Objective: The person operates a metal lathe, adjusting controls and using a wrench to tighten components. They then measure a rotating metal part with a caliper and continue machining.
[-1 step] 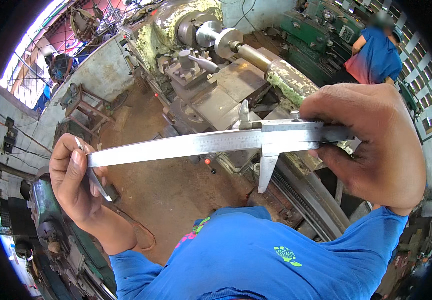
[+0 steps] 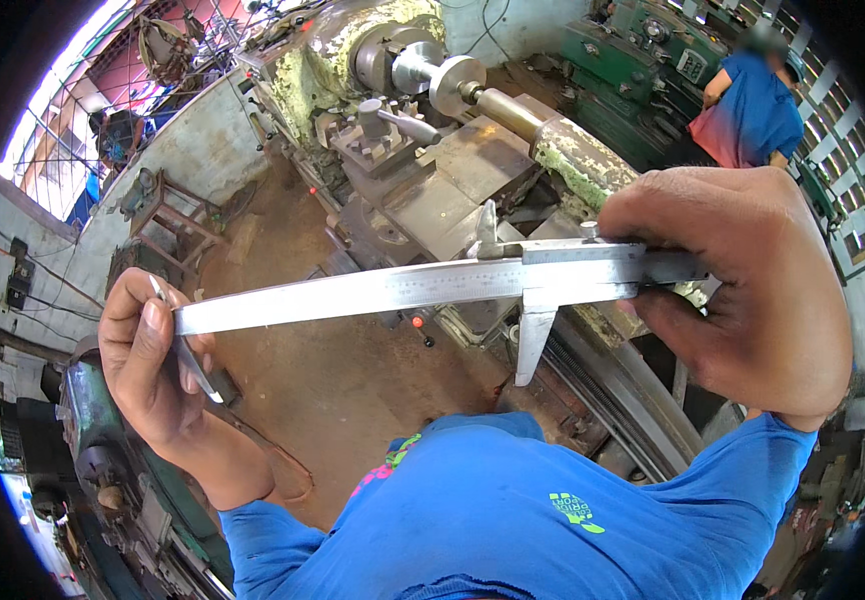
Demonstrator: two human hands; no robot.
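A long steel vernier caliper (image 2: 383, 292) is held up across the view between my two hands. At its left end, my left hand (image 2: 153, 365) pinches the fixed-jaw end, with jaw tips sticking out above and below the fingers. My right hand (image 2: 758, 285) grips the other end, thumb and fingers closed around the beam just behind the sliding jaw (image 2: 536, 340). The jaws stand far apart with nothing between them. Behind the caliper, a lathe holds a flanged metal workpiece (image 2: 458, 86) between its chuck (image 2: 383, 60) and tailstock (image 2: 583, 160).
The lathe's tool post (image 2: 378, 135) and carriage lie just beyond the caliper. A red-knobbed lever (image 2: 418, 323) shows below the beam. A person in blue (image 2: 748, 110) stands by a green machine (image 2: 613, 65). Another machine (image 2: 103, 450) is at lower left, a stand (image 2: 168, 215) near the wall.
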